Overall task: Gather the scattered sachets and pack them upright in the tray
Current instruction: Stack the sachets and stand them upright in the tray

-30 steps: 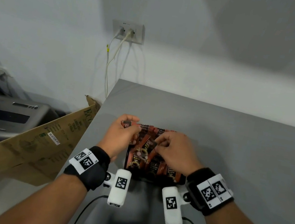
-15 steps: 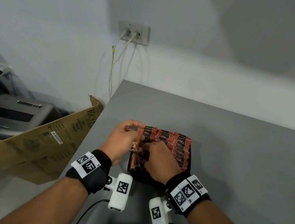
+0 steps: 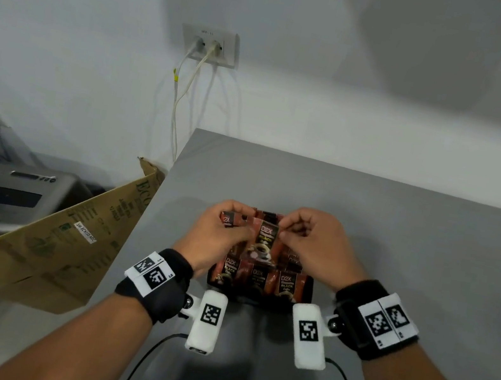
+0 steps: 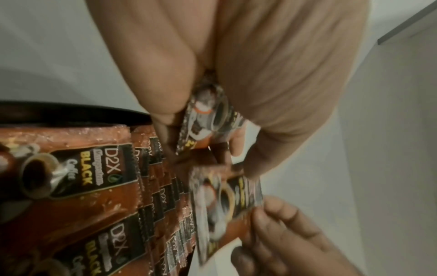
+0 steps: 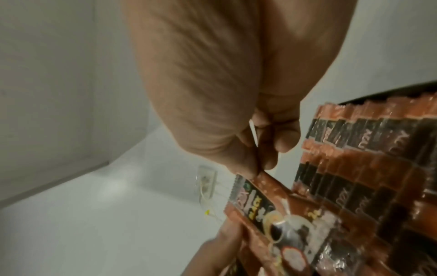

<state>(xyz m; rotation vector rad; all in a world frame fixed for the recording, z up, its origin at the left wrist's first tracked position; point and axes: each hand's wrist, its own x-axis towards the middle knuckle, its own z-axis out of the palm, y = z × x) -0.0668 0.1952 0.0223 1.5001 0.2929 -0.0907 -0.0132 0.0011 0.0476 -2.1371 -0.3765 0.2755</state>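
Pinch the Top Seam

While your left hand (image 3: 217,237) and right hand (image 3: 316,248) pinch the glossy brown foil coffee sachet (image 3: 265,242) above the packed black plastic tray (image 3: 308,289), expect it light, limp, slippery; grip its crimped edges.

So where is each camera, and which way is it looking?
Head: on the person's head, looking forward and down at the tray of sachets on the grey table; both forearms, the left hand and right hand show.
Left wrist: under the left hand, looking along its fingers at the packed sachets; right fingertips show too.
Right wrist: under the right hand, looking towards the wall socket.
Shared: all three see the held sachet pinched by both hands.
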